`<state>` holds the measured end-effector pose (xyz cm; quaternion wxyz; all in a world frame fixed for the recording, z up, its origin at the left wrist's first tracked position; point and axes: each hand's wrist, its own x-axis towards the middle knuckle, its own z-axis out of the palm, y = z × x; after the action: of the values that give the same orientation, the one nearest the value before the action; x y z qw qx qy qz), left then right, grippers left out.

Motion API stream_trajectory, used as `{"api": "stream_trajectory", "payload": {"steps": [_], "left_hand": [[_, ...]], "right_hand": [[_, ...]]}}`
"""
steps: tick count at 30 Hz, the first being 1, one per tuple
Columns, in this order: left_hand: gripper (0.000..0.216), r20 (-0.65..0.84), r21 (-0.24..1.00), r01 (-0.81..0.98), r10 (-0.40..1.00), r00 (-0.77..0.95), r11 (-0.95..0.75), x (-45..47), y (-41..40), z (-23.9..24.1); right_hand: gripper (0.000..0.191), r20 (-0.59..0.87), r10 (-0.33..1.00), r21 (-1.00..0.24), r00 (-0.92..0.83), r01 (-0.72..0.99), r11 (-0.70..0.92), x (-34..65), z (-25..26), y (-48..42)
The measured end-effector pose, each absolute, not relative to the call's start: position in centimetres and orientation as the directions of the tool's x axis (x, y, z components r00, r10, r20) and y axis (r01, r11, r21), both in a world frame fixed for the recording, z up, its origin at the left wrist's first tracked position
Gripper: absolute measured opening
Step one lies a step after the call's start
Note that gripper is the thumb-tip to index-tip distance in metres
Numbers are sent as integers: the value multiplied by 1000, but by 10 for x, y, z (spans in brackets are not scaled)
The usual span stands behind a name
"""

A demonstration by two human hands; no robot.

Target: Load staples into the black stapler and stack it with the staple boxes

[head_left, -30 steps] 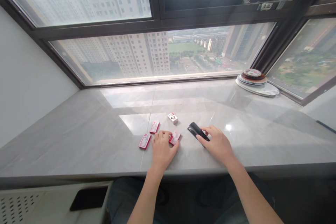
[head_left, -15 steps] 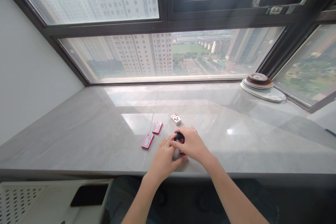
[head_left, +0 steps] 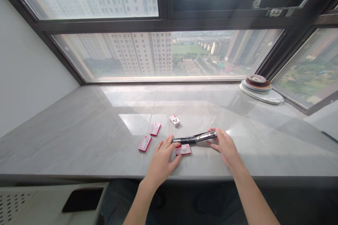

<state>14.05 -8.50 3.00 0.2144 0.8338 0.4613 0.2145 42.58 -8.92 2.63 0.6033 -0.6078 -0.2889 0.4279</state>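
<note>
Black stapler with a silvery metal inside (head_left: 194,139) sits near the middle of the grey marble-look surface (head_left: 250,140), swung open into one long, slightly bent strip running left to right — its hinge is about mid-length.

Right hand (head_left: 223,144): fingers closed around the stapler's right end, gap about as narrow as the stapler itself. Left hand (head_left: 164,154): fingers part-spread at the stapler's left end and touching it, thumb out to the near side; can't tell if they grip it or only steady it.

Flat pink-and-white cardboard box (head_left: 184,150) lies just on the near side of the stapler, right beside the left hand, its far edge partly hidden. Two similar red-edged white boxes lie left of the hands, apart from each other — one farther (head_left: 155,129), one nearer and more left (head_left: 145,143). Small white box with a dark printed picture (head_left: 174,121) sits on the far side of the stapler, well clear of the fingers.

Far right: stack of round plates, white and brown (head_left: 255,86), near the dark window frame (head_left: 105,25). Tall pale buildings (head_left: 142,54) show through the glass.
</note>
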Motion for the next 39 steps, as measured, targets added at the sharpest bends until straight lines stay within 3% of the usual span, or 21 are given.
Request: {"api": "stream_trajectory", "payload": {"steps": [2, 4, 7, 9, 14, 18, 21, 26, 30, 35, 39], "left_hand": [[36, 159, 569, 667, 860, 484, -480, 139, -85, 31], [34, 161, 582, 655, 859, 487, -481, 138, -84, 31], [33, 159, 598, 642, 856, 493, -480, 138, -83, 31], [33, 154, 605, 637, 855, 495, -478, 137, -81, 31], [33, 149, 642, 606, 852, 502, -469, 133, -80, 31], [24, 167, 678, 576, 859, 484, -457, 128, -84, 33], [29, 205, 659, 586, 862, 464, -472, 129, -88, 34], [38, 284, 589, 633, 862, 420, -502, 137, -93, 31], [37, 296, 569, 642, 856, 423, -514, 140, -92, 29], [35, 275, 591, 640, 869, 412, -490, 138, -90, 30], [36, 277, 617, 624, 874, 398, -480, 137, -90, 30]], "right_hand": [[43, -218, 831, -974, 511, -64, -216, 437, 19, -105], [48, -279, 851, -945, 444, 31, -326, 432, 18, -118], [49, -389, 918, -906, 80, 147, -396, 400, 23, -126], [47, -372, 925, -917, -73, 182, -355, 374, 27, -123], [42, -257, 966, -913, 12, 326, -247, 353, 29, -110], [37, -222, 971, -850, 85, 472, -236, 371, 30, -111], [30, -161, 978, -788, 133, 580, -208, 375, 38, -116], [28, 20, 999, -745, 46, 667, -16, 355, 57, -112], [26, 31, 999, -754, 27, 656, 5, 339, 57, -98], [32, -88, 993, -908, 85, 403, -115, 324, 37, -86], [35, -136, 981, -953, 135, 254, -167, 314, 28, -82]]}}
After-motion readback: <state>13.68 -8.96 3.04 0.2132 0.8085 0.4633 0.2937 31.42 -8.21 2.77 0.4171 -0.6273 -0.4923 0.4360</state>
